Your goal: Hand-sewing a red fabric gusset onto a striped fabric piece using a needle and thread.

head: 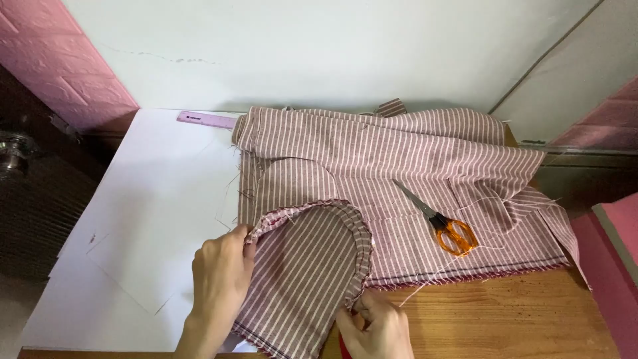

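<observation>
Pinching near-left rim of rounded maroon-and-white striped fabric piece (306, 266) with left hand (219, 282), keeping seam turned | right hand (375, 326) gripping near-right edge, tensioning curve | orange-handled scissors (442, 223) resting right, within reach | purple ruler (206, 119) lying far left

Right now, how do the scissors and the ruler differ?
The scissors have orange handles and metal blades; the ruler is a flat lilac strip. The scissors lie on the striped fabric, right of the hands; the ruler lies on white paper near the wall, its end at the fabric's edge. Neither hand touches them.
</observation>
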